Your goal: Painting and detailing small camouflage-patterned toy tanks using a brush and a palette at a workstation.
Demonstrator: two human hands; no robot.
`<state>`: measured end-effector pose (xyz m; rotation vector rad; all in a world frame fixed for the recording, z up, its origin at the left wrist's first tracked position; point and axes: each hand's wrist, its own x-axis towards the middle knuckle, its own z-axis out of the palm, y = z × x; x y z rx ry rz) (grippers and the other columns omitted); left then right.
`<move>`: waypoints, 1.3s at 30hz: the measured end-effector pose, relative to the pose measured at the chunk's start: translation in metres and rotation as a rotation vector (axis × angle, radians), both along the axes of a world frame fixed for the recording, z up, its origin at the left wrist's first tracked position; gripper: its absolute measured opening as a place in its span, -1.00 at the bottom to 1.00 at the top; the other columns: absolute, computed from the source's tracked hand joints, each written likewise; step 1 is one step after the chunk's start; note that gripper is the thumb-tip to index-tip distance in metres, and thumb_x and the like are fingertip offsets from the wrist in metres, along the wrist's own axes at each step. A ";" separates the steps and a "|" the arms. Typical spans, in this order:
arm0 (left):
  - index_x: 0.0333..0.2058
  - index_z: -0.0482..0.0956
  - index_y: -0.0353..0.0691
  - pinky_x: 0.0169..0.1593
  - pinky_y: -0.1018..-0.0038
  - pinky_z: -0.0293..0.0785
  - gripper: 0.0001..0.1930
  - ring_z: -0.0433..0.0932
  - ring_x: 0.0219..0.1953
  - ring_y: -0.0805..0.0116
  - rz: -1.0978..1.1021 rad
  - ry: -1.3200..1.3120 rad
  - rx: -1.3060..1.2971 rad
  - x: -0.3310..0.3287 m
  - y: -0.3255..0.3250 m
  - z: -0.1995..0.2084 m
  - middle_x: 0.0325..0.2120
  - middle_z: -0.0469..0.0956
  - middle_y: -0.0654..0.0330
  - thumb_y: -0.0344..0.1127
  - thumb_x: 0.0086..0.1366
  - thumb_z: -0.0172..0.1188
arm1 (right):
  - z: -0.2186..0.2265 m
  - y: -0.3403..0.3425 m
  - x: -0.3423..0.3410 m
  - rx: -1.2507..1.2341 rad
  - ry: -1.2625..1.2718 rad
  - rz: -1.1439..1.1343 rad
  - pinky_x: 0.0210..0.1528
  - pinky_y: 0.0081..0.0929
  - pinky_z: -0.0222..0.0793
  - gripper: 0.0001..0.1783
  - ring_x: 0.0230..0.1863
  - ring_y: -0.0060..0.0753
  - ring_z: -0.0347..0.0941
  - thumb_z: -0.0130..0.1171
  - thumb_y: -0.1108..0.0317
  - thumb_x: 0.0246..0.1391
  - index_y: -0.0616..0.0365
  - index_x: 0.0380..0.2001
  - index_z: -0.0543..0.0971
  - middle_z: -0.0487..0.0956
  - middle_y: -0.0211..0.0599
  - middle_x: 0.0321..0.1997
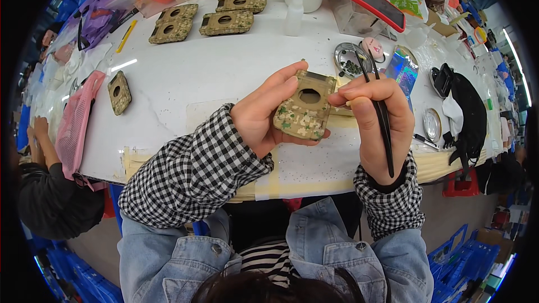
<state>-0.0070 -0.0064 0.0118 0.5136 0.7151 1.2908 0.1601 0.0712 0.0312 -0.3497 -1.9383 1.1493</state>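
Head view: camouflage case (302, 118) clasped in fingers of left hand (260, 115).
Long axis away, rightward-leaning; tweezers (384, 123) in right hand (371, 133), fingertip contact unclear.

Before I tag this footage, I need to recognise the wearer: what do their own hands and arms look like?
The left hand and right hand are ungloved. Black-and-white checked sleeves gather near the wrists; light blue denim sleeves show nearer the body.
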 end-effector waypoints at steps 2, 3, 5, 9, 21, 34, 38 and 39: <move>0.23 -0.11 -0.17 -0.20 0.30 0.57 -0.43 0.53 -0.19 0.01 -0.029 -0.020 0.047 -0.003 0.001 -0.004 0.02 0.32 -0.02 -0.07 0.35 -0.23 | 0.000 0.000 0.000 -0.003 0.002 0.003 -0.23 -0.65 0.28 -0.92 -0.33 -0.59 0.37 0.01 0.49 0.13 0.28 -0.31 0.40 0.50 -0.27 -0.36; 0.24 -0.14 -0.19 -0.16 0.26 0.58 -0.43 0.52 -0.16 -0.03 -0.044 -0.030 0.071 -0.005 0.001 -0.006 0.04 0.30 -0.05 -0.08 0.36 -0.24 | 0.000 0.000 0.000 -0.004 0.003 0.005 -0.23 -0.65 0.28 -0.92 -0.33 -0.59 0.37 0.01 0.49 0.13 0.28 -0.31 0.40 0.50 -0.27 -0.36; 0.24 -0.15 -0.19 -0.17 0.26 0.58 -0.42 0.52 -0.16 -0.02 -0.045 -0.035 0.076 -0.005 0.001 -0.007 0.04 0.30 -0.06 -0.08 0.36 -0.24 | 0.000 0.000 0.000 -0.007 0.008 0.008 -0.23 -0.65 0.28 -0.92 -0.33 -0.59 0.38 0.01 0.49 0.13 0.28 -0.31 0.40 0.50 -0.26 -0.36; 0.22 -0.02 -0.13 -0.31 0.38 0.56 -0.45 0.54 -0.27 0.09 0.005 -0.013 0.004 0.000 0.001 -0.002 -0.01 0.34 0.05 -0.06 0.33 -0.21 | 0.001 0.000 0.000 0.006 -0.009 0.002 -0.23 -0.65 0.29 -0.92 -0.33 -0.59 0.38 0.01 0.49 0.13 0.28 -0.31 0.40 0.50 -0.26 -0.36; 0.24 -0.16 -0.19 -0.15 0.25 0.57 -0.42 0.52 -0.16 -0.01 -0.050 -0.044 0.073 -0.004 0.002 -0.007 0.04 0.29 -0.05 -0.08 0.36 -0.24 | 0.002 0.000 0.001 0.001 -0.011 0.002 -0.21 -0.64 0.30 -0.92 -0.31 -0.59 0.39 0.01 0.48 0.14 0.28 -0.32 0.39 0.51 -0.25 -0.35; 0.23 -0.11 -0.17 -0.20 0.27 0.57 -0.44 0.53 -0.20 0.01 0.006 -0.028 0.043 -0.004 0.002 -0.005 0.02 0.32 -0.02 -0.10 0.35 -0.21 | 0.006 0.001 0.010 -0.194 0.117 -0.164 -0.14 -0.60 0.35 -0.88 -0.25 -0.51 0.45 -0.06 0.45 0.18 0.32 -0.31 0.38 0.50 -0.26 -0.34; 0.23 -0.05 -0.14 -0.29 0.35 0.56 -0.46 0.56 -0.27 0.06 0.092 -0.005 0.000 -0.004 0.001 0.000 0.02 0.32 0.03 -0.15 0.33 -0.22 | -0.004 0.023 0.028 0.306 -0.118 -0.408 -0.25 -0.55 0.36 -0.94 -0.34 -0.45 0.44 0.09 0.52 0.05 0.30 -0.39 0.44 0.49 -0.26 -0.41; 0.23 -0.05 -0.13 -0.29 0.34 0.57 -0.47 0.56 -0.27 0.06 0.113 -0.009 -0.001 -0.005 0.001 0.001 0.02 0.32 0.03 -0.16 0.33 -0.22 | -0.006 0.027 0.029 0.442 -0.191 -0.457 -0.27 -0.53 0.35 -0.93 -0.36 -0.42 0.44 0.13 0.54 0.01 0.29 -0.41 0.46 0.49 -0.25 -0.42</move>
